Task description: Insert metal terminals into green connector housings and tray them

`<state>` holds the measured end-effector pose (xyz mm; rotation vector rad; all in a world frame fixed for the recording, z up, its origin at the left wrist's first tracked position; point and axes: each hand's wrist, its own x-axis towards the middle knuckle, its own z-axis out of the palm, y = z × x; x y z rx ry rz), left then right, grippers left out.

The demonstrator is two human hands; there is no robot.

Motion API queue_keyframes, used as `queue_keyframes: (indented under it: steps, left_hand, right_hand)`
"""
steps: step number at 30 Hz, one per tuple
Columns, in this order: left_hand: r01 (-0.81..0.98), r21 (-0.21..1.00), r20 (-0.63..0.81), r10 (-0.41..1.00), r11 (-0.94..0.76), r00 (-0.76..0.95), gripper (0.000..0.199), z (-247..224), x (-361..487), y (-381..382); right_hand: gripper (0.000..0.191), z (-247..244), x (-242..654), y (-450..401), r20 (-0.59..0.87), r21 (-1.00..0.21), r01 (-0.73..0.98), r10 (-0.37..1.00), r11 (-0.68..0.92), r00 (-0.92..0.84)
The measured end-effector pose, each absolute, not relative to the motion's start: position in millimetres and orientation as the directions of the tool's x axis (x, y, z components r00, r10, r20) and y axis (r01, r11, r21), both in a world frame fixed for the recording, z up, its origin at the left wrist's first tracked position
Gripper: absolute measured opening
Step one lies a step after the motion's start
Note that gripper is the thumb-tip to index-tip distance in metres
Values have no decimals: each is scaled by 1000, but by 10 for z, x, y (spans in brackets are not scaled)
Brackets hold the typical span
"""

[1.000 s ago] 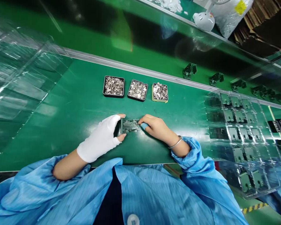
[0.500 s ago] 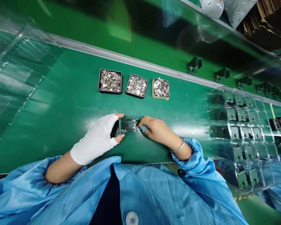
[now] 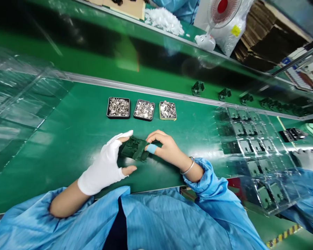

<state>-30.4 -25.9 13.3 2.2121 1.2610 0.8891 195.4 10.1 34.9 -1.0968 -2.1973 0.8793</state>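
Note:
A dark green moulded plastic part (image 3: 134, 148) with a framed, slotted body is in front of me, slightly blurred and tilted. My right hand (image 3: 165, 146) pinches its right end between the fingers and a thumb wrapped in blue tape. On the other side, my left hand (image 3: 105, 166), in a white glove with bare fingertips, is spread around the part's left end. Its thumb stands apart from the part; whether its fingers touch the upper edge I cannot tell. Beyond the hands sit three small trays of shiny metal pieces: a left tray (image 3: 107, 113), a middle tray (image 3: 143, 119) and a right tray (image 3: 160, 114).
A clear compartment tray (image 3: 270, 210) with several green parts stands at the right; clear plastic trays (image 3: 21, 93) lie at the left. More green parts (image 3: 198, 88) line up behind a metal rail (image 3: 146, 91). A co-worker's gloved hand (image 3: 309, 159) shows far right; a fan (image 3: 206, 41) stands beyond.
My left hand has loosened from the green part, its thumb now apart. The part has turned and tilted in my right hand. The view has swung upward, showing the fan and co-worker's glove.

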Motion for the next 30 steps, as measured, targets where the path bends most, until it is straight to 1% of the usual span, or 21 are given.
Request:
queue_keyframes:
  steps: [1,3,4,5,7,8,9,10,12,13,15,17,18,20,22,24,25,27,29,30]
  left_hand:
    - [607,620,325,867,-498,379,77,128,-304,-256]
    - [661,540,348,853,-521,389,73,96,-305,-247]
    - [687,495,353,846,-532,401,69,71,-306,-242]
    - [705,454,359,836,-544,415,66,42,-310,-238]
    - [721,392,355,817,-571,454,58,-15,-321,-238]
    - [721,369,347,807,-586,478,53,-37,-326,-241]
    - [719,350,343,796,-600,498,49,-50,-331,-247]
    - [716,336,342,788,-612,512,46,-52,-333,-253]
    - [717,318,360,778,-621,514,46,-20,-323,-259]
    - [719,311,380,775,-622,505,50,12,-311,-255]
    - [703,291,410,748,-649,521,58,99,-270,-226]
    - [655,265,393,700,-707,596,63,188,-212,-177]
    - [630,259,370,677,-733,636,63,224,-181,-149]
    - [604,262,324,658,-753,680,58,265,-124,-107]
    - [624,263,307,677,-736,669,54,266,-91,-93]
    - [644,269,327,697,-716,638,58,249,-87,-104]
    - [648,282,349,705,-707,618,62,245,-93,-113]
    - [653,348,397,737,-672,547,64,266,-109,-129]
    - [655,473,398,806,-590,438,53,337,-110,-136]
    - [644,552,368,848,-530,382,46,386,-100,-136]
  right_hand:
    - [8,375,1920,56,197,-678,519,809,521,-554]
    - [11,417,1874,-24,231,-510,548,719,663,-655]
    - [14,430,1865,-49,226,-440,521,651,732,-724]
    - [17,440,1868,-55,215,-395,470,577,789,-788]
    - [20,452,1912,8,193,-387,362,458,848,-868]
    - [18,456,1957,83,197,-407,354,460,842,-866]
    - [16,460,2014,184,204,-430,405,523,807,-827]
    - [17,463,2081,306,205,-447,500,629,742,-750]
    - [22,457,2222,576,182,-429,741,853,516,-488]
    - [23,445,2283,702,159,-390,827,914,405,-373]
    - [24,402,2363,895,119,-301,911,959,282,-257]
    - [23,341,2386,991,102,-250,934,966,256,-238]
    - [21,310,2386,1009,107,-254,934,967,250,-230]
    - [17,261,2394,1010,128,-306,924,972,229,-198]
    - [16,242,2431,996,147,-372,905,976,206,-161]
    - [16,253,2478,976,152,-417,890,979,187,-135]
    - [16,268,2489,957,157,-460,869,980,185,-126]
    - [13,317,2455,879,188,-611,758,972,227,-140]
    - [10,385,2330,731,262,-752,565,940,340,-218]
    - [9,426,2243,632,310,-782,470,909,410,-277]
